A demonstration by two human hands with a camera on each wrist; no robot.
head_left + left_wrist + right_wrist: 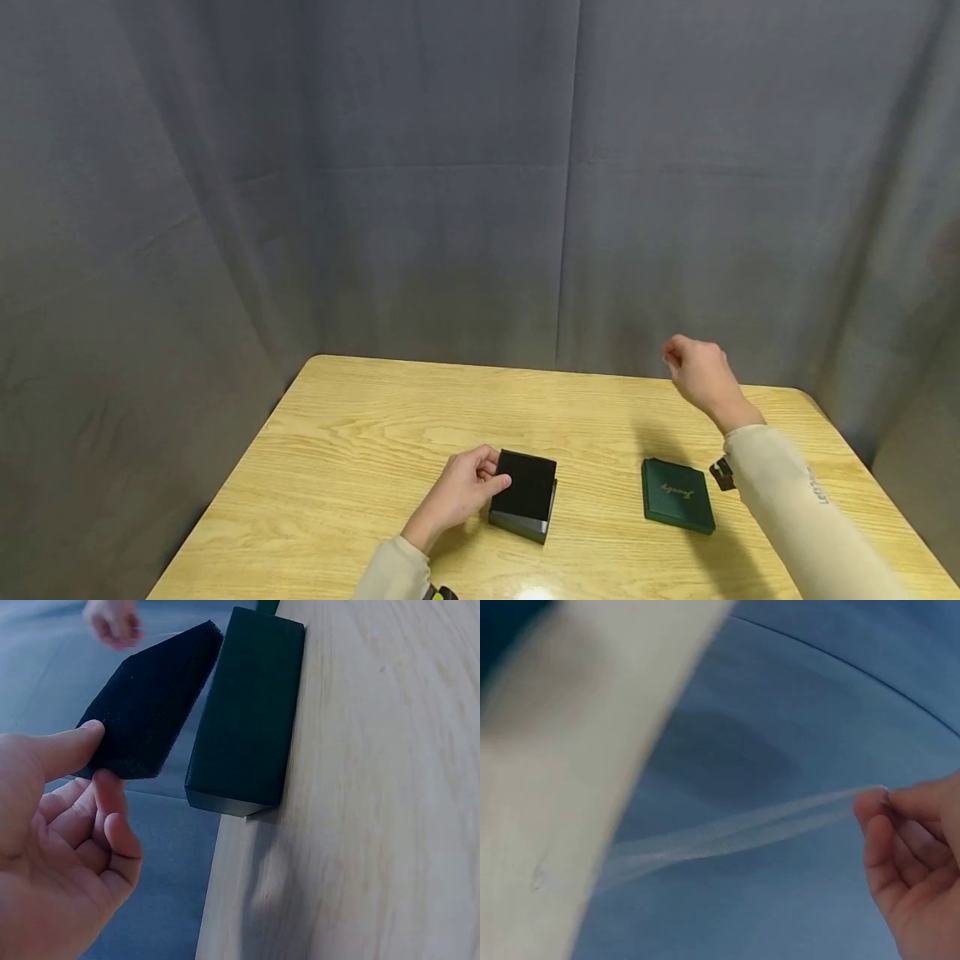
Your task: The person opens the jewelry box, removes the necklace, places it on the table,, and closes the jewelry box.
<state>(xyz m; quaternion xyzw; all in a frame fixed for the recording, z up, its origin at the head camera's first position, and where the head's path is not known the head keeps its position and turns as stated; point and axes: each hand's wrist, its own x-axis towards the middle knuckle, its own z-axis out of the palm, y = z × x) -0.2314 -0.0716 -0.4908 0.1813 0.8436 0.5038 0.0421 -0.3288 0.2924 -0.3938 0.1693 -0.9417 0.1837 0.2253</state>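
Observation:
My left hand (459, 487) pinches a thin black foam pad (154, 701) by its edge, between thumb and fingers. The pad is tilted over a dark green box base (247, 705), which stands on the table; the inside of the base is hidden. Raised above the far right of the table, my right hand (702, 375) pinches a thin silvery necklace (780, 833) between thumb and fingertips. The necklace hangs down as a long loop, blurred in the right wrist view and too fine to make out in the head view.
A dark green box lid (678, 494) with gold lettering lies on the wooden table (360, 467), right of the base and below my right forearm. Grey curtains (450, 208) hang behind the table and at both sides.

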